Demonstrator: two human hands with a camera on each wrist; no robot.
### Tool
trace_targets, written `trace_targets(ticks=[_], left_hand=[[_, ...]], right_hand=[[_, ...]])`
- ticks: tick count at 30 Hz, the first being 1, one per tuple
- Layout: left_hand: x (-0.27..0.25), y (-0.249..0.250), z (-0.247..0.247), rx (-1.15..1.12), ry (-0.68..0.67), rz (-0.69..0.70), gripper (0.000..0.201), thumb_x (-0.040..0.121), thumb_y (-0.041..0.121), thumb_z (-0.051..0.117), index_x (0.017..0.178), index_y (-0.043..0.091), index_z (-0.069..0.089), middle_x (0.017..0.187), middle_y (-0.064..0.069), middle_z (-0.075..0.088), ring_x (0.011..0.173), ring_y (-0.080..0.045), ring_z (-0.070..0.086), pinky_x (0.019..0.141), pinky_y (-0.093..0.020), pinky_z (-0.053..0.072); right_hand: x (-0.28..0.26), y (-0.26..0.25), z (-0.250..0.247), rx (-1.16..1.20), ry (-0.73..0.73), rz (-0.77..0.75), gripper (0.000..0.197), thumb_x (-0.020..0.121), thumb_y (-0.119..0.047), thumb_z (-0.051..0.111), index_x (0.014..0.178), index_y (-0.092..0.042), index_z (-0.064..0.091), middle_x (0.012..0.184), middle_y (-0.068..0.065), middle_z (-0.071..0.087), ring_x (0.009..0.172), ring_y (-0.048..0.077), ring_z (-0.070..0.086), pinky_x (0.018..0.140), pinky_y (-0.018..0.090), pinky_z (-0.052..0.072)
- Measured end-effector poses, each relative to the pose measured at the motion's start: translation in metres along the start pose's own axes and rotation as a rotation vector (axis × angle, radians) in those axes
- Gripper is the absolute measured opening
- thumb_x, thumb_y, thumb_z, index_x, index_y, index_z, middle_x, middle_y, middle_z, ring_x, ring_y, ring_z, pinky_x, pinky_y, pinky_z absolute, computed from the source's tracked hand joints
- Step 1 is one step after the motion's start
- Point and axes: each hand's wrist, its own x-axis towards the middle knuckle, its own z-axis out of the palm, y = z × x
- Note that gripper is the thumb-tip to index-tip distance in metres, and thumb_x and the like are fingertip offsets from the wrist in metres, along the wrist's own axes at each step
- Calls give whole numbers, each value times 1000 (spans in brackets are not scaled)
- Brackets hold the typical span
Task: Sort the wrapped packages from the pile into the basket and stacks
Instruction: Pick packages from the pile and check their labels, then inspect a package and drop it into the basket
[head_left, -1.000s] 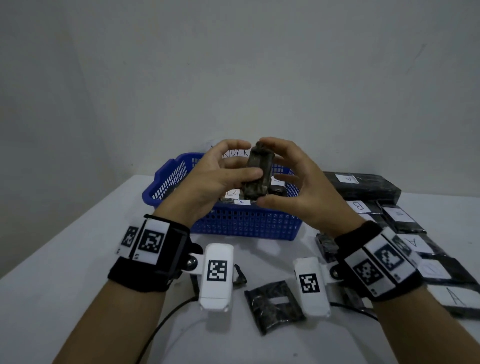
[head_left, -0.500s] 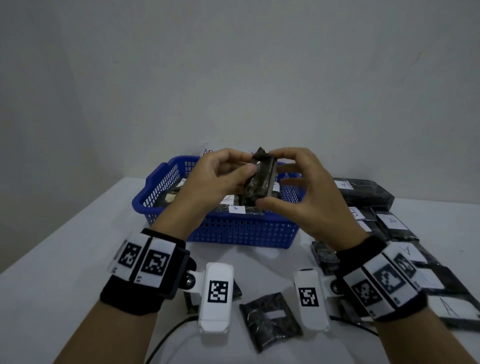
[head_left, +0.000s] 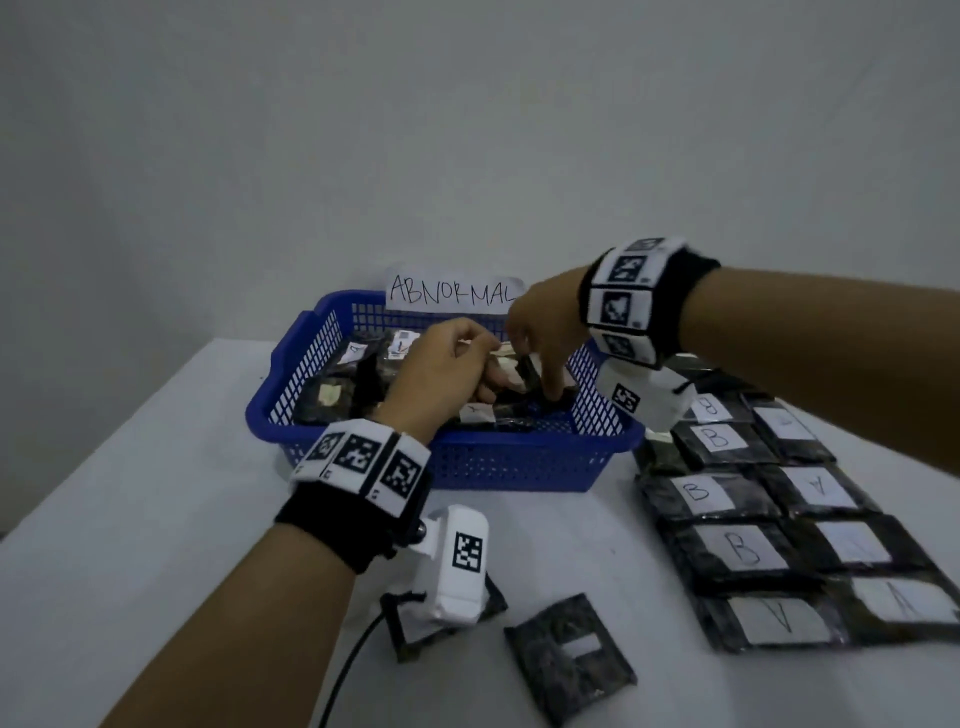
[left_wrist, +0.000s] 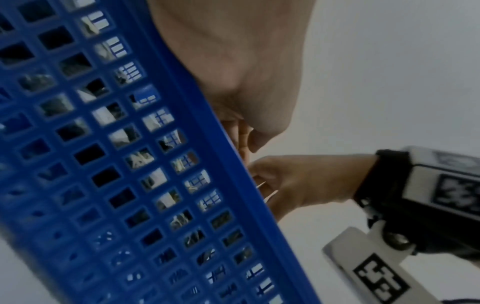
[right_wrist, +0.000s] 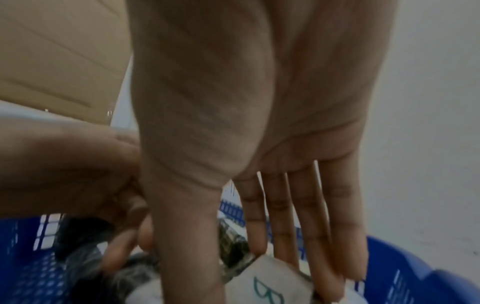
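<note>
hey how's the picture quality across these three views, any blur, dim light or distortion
Head view: dim and soft, wide-angle bend at the edges, yet the ABNORMAL sign stays readable. Left wrist view: motion-blurred, the blue basket smeared and filling the frame's left. Right wrist view: dark, the right hand close and soft, blocking most of the frame.

The basket (head_left: 519, 465) stands at the back of the desk (head_left: 156, 493), with a paper sign (head_left: 454, 295) behind its far rim and packages (head_left: 332, 395) lying inside it. Both hands reach into it, the left hand (head_left: 441, 364) beside the right hand (head_left: 540, 332). To the basket's right, labelled packages (head_left: 748, 551) lie in two rows. In front, near the desk's near edge, lies a single package (head_left: 569, 657).
</note>
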Motion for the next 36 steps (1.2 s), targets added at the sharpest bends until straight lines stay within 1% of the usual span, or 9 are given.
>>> trace_targets(ticks=[4, 8, 13, 17, 21, 25, 29, 33, 36], left_hand=[[5, -8, -6, -17, 23, -91, 20, 105, 18, 45, 100, 7, 62, 75, -11, 73, 61, -23, 63, 70, -38, 52], [7, -11, -5, 34, -32, -173, 26, 105, 19, 41, 99, 6, 62, 81, -13, 74, 64, -23, 65, 66, -34, 56], [12, -12, 0, 241, -214, -213, 30, 106, 30, 42, 96, 14, 65, 94, -10, 75, 90, -28, 72, 87, -43, 57], [14, -12, 2, 340, -225, -153, 31, 105, 33, 44, 104, 14, 69, 100, -8, 72, 92, -27, 70, 91, -47, 56], [14, -11, 2, 456, -243, -82, 32, 105, 33, 44, 116, 13, 68, 104, -9, 70, 87, -20, 65, 78, -33, 50], [16, -12, 2, 450, -234, -64, 32, 104, 31, 47, 112, 9, 69, 95, -8, 70, 76, -15, 60, 76, -32, 50], [8, -1, -2, 230, -45, 41, 20, 102, 24, 52, 109, 16, 70, 97, 2, 71, 83, -10, 63, 82, -33, 54], [-16, 14, -24, 136, 107, 113, 16, 101, 16, 54, 101, 19, 70, 89, 4, 71, 75, -5, 61, 70, -26, 49], [-46, 16, -46, 152, 154, 130, 13, 99, 19, 56, 99, 21, 69, 85, 4, 72, 68, -4, 63, 59, -23, 49]], right_hand=[[21, -8, 11, -155, -159, 14, 56, 72, -47, 87, 114, -12, 73, 93, 1, 76, 73, 13, 66, 58, 24, 51], [20, -4, 23, -126, -176, 33, 47, 77, -45, 83, 111, -14, 74, 97, -1, 76, 75, 14, 66, 50, 20, 49], [29, 6, 27, 30, -203, -2, 22, 80, -29, 85, 94, -15, 75, 104, 7, 77, 99, 22, 73, 87, 36, 61], [34, 13, 30, 114, -206, -9, 24, 83, -19, 82, 106, -10, 78, 106, 6, 76, 104, 22, 72, 85, 31, 59], [37, 16, 28, 166, -229, -6, 21, 85, -13, 80, 105, -10, 77, 110, 7, 75, 110, 24, 69, 78, 27, 57], [30, 14, 21, 137, -220, -11, 28, 89, -19, 76, 115, -10, 75, 99, -1, 71, 100, 18, 68, 71, 22, 55], [-1, 18, -10, 227, 12, -20, 23, 88, -33, 76, 104, -16, 78, 87, -5, 75, 85, 14, 73, 75, 31, 60], [-61, 3, -24, 323, 235, -129, 23, 89, -46, 71, 89, -22, 74, 79, -8, 76, 67, 10, 71, 67, 26, 58], [-99, -27, -1, 351, 271, -232, 26, 86, -52, 72, 86, -26, 71, 75, -8, 71, 67, 11, 67, 68, 29, 55]])
